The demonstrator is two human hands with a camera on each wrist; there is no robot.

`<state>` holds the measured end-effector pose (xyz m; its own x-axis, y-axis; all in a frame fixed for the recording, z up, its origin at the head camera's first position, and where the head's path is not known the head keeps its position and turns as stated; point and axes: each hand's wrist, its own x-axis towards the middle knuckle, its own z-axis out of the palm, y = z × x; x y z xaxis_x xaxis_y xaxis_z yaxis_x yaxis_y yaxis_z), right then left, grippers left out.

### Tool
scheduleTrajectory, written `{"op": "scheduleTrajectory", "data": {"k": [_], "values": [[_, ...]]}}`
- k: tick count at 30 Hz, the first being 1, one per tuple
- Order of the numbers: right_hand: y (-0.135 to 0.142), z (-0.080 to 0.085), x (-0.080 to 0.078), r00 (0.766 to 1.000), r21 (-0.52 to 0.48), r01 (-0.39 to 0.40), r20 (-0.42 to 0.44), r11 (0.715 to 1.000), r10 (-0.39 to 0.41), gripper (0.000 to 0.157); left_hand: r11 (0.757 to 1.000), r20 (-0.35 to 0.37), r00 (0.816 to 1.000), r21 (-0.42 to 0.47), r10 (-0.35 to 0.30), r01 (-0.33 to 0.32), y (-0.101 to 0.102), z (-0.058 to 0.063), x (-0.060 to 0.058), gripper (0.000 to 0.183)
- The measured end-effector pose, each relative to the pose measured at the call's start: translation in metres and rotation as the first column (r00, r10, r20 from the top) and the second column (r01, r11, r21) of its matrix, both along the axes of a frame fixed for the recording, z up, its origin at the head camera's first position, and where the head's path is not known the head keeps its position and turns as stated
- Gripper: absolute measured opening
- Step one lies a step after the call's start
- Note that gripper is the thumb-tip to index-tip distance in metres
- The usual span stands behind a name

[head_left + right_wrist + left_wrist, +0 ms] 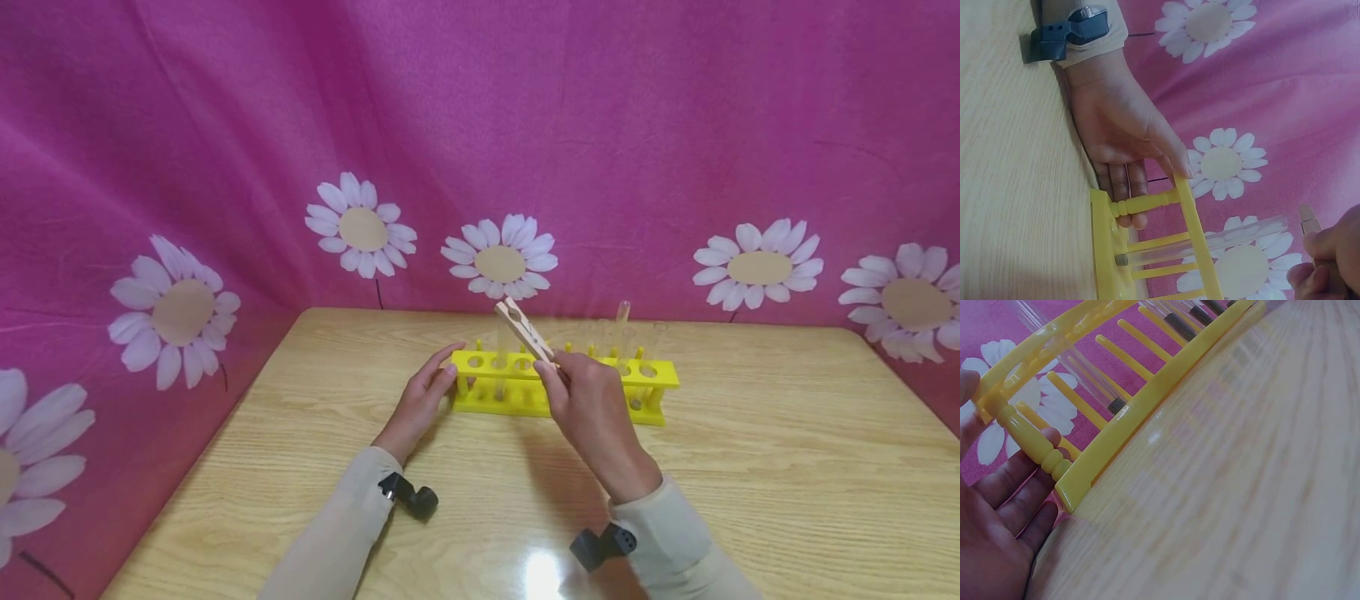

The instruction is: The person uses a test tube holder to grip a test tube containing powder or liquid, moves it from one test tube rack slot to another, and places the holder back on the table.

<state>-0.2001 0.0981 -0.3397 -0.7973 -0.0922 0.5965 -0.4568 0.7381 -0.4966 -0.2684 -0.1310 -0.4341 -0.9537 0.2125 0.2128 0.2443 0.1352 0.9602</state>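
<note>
A yellow test tube rack (487,407) stands on the table. At its left end my left hand (416,404) holds it, thumb at the top plate and fingers (1019,481) behind the end post. My right hand (596,417) grips a wooden test tube clamp (527,332), tilted up to the left above the rack. One clear test tube (1247,235) stands near the rack's left end, dark matter at its bottom. Its open mouth is close to the clamp in the right wrist view, with a gap between them. My right hand hides the rack's middle in the head view.
Several more clear tubes (624,321) stand in the rack's right half, some with dark matter at the bottom (1179,326). The wooden table (787,467) reaches back to a pink cloth (630,125) with white flowers. Small black cameras (412,497) sit on both wrists.
</note>
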Motion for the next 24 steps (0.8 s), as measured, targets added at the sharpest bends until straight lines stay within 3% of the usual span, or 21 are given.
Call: {"op": "scheduleTrajectory", "data": {"k": [13,24], "values": [[0.0007,0.0037,0.0014,0.999,-0.015,0.022,0.050,1.000,-0.022,0.021,1.000,0.013,1.000,-0.003,0.005,-0.005,-0.0018,0.0050,0.0023,0.040],[0.0023,0.0013,0.0006,0.995,-0.042,0.042,0.087,0.998,-0.038,0.028,1.000,0.004,1.000,-0.003,0.005,-0.005,-0.0016,-0.0011,-0.0003,0.044]]}}
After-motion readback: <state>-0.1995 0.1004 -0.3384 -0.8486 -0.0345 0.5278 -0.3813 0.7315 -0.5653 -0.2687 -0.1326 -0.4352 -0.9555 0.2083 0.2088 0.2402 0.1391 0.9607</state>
